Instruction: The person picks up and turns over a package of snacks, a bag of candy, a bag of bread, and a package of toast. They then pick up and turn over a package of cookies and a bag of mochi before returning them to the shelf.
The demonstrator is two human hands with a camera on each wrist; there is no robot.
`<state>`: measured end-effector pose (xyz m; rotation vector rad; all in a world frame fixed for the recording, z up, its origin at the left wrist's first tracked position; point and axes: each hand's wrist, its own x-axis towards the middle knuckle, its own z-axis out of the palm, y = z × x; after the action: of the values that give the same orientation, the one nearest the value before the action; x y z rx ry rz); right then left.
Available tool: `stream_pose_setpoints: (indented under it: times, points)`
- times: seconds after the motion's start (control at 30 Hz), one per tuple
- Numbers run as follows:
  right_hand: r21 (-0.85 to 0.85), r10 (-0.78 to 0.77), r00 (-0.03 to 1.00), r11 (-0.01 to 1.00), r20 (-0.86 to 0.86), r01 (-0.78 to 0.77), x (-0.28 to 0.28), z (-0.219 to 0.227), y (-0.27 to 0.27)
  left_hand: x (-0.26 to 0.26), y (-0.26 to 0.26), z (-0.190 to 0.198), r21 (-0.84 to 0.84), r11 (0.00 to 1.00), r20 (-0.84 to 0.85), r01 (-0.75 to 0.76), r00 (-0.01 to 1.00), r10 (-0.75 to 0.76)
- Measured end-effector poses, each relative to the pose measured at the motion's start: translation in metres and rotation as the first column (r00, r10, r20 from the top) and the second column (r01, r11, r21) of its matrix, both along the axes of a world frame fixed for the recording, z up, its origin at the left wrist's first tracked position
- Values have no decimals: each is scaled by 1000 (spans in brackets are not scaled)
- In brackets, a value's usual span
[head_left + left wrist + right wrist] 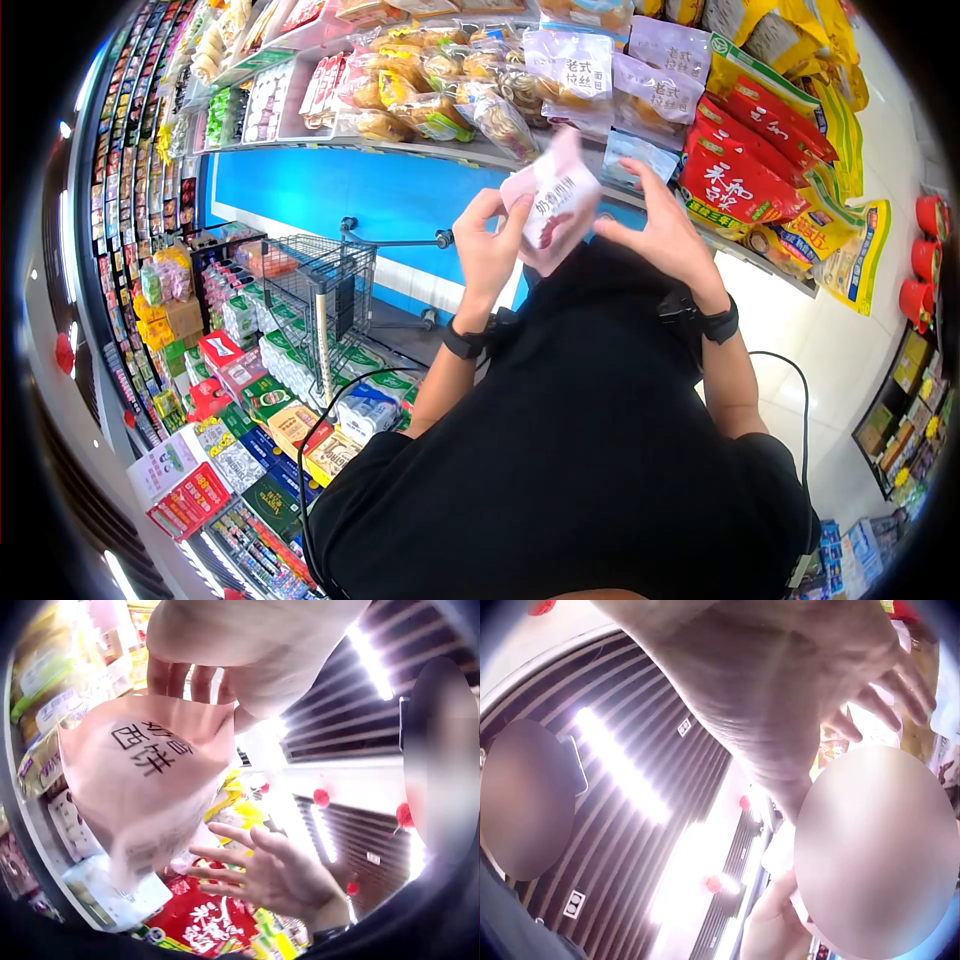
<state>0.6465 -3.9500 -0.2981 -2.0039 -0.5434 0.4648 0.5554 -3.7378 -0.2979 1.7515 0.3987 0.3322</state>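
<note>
A pink pastry bag [555, 215] with dark Chinese lettering is pinched at its edge by my left hand [485, 245], in front of my chest. The left wrist view shows the same bag [135, 791] hanging below the left fingers, its lower end narrowed and creased. Beside it, my right hand [668, 232] is held up with fingers spread and nothing in it. In the left wrist view the right palm [281, 874] faces the bag, a little apart from it. A blurred patch covers much of the right wrist view next to the right hand [780, 682].
Ahead runs a shelf with packaged breads [430, 85], pale bread bags [655, 90] and, at right, large red bags [735, 180]. A shopping cart [320, 290] stands at left by stacked drink cartons [270, 395]. Cables loop past both my arms.
</note>
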Motion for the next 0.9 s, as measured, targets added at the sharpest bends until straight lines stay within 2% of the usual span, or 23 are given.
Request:
stream_pose_setpoints:
  times: [0.07, 0.1, 0.13, 0.2, 0.23, 0.27, 0.33, 0.37, 0.4, 0.43, 0.47, 0.5, 0.53, 0.57, 0.6, 0.63, 0.67, 0.7, 0.73, 0.77, 0.8, 0.83, 0.9]
  points:
    - [-45, -30, 1000, 999, -8, 30, 1, 0, 0, 1, -6, 2, 179, 978, 18, -109, 994, 107]
    - [-3, 97, 983, 995, -156, -99, 3, 6, 0, -1, -2, -1, 300, 954, -11, -29, 999, 34]
    - [56, 226, 929, 974, -295, -219, 3, 12, 0, -1, -2, -6, 300, 954, -13, -29, 999, 35]
    - [146, 309, 912, 949, -269, -278, -5, 16, 8, 2, -8, -17, 189, 982, -129, 6, 991, 19]
    - [78, 291, 942, 956, -164, -282, -12, 8, 13, 3, -9, -22, 260, 964, -176, 55, 984, -9]
    - [8, 276, 960, 961, -54, -276, -18, 3, 18, 6, -14, -20, 258, 964, -174, 57, 985, -12]
    - [35, 223, 975, 974, -15, -222, -22, -3, 25, 14, -29, -14, 57, 995, -156, 88, 985, -78]
    - [-3, 186, 980, 982, -68, -186, -20, -9, 29, 18, -39, -2, -143, 987, -170, 75, 980, -99]
    - [-42, 147, 982, 987, -120, -153, -18, -15, 33, 20, -45, 5, -141, 987, -169, 73, 981, -97]
    - [40, 121, 987, 992, -104, -117, -14, -23, 36, 22, -49, 10, -89, 986, -181, 140, 971, -154]
    - [42, 120, 988, 992, -102, -116, -11, -25, 36, 22, -50, 13, -37, 977, -195, 209, 958, -213]
    - [24, 92, 996, 995, 9, -93, -8, -26, 36, 22, -49, 11, -84, 965, -263, 248, 929, -261]
    - [8, 66, 991, 998, 120, -67, -4, -27, 36, 23, -48, 9, -82, 965, -258, 251, 930, -264]
    - [79, 4, 985, 997, 173, -18, -1, -28, 38, 25, -47, 7, 22, 960, -189, 280, 944, -271]
    - [80, 4, 984, 997, 177, -18, 5, -32, 38, 26, -45, 4, 127, 946, -121, 298, 951, -283]
    - [68, -14, 984, 998, 180, 1, 15, -40, 37, 28, -35, -10, 226, 893, -113, 388, 921, -372]
    - [56, -31, 982, 998, 184, 21, 24, -47, 38, 30, -34, -13, 229, 893, -108, 387, 922, -372]
    - [145, -53, 988, 989, 143, 32, 32, -54, 41, 31, -34, -14, 330, 880, -34, 341, 936, -350]
    - [143, -56, 988, 989, 144, 35, 39, -63, 45, 30, -34, -16, 422, 860, 42, 288, 941, -336]
    - [133, -54, 991, 990, 125, 38, 47, -74, 49, 28, -31, -16, 417, 850, -43, 322, 941, -335]
    - [123, -54, 992, 992, 111, 40, 56, -76, 52, 27, -30, -17, 418, 849, -38, 324, 940, -339]
    - [106, -23, 1000, 994, -17, 25, 64, -78, 53, 26, -28, -18, 386, 863, -58, 326, 942, -330]
    - [126, -49, 999, 991, 3, 49, 74, -91, 62, 24, -26, -18, 359, 875, -74, 326, 944, -321]
